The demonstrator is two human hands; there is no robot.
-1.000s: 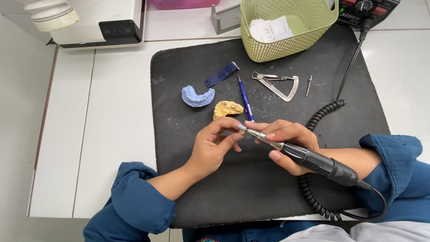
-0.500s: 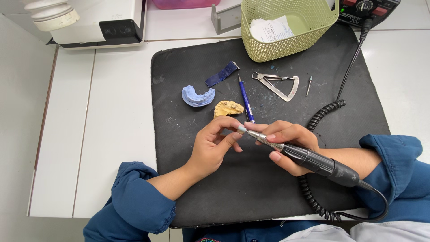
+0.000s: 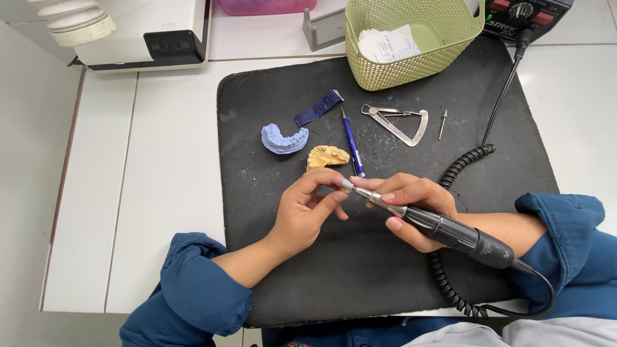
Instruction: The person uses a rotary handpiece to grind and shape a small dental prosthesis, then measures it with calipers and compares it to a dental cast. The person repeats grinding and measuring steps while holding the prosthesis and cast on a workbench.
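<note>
Here, over the black mat (image 3: 385, 270) on the white worktop (image 3: 160, 193), your right hand (image 3: 411, 199) grips a black rotary handpiece (image 3: 443, 228), fingers clenched round its barrel like a pen, the coiled cord (image 3: 450, 283) trailing off toward your sleeve. Your left hand (image 3: 308, 209) pinches a small pale piece (image 3: 347, 186) between thumb and fingertips, right at the tool's tip; what that piece is cannot be told at this size. Judging by the pose, keep both hands braced against each other, as they appear to be, so the tip meets the piece lightly and does not skid toward your thumb. Just beyond your hands lie a yellow dental cast (image 3: 328, 156), a blue dental cast (image 3: 284, 138), a blue pen (image 3: 352, 144), a dark blue strip (image 3: 318, 107), a metal caliper (image 3: 398, 123) and a loose bur (image 3: 443, 123). At the mat's far edge, the green mesh basket (image 3: 443, 54) holds folded white paper (image 3: 389, 44); nothing else shows inside it.
</note>
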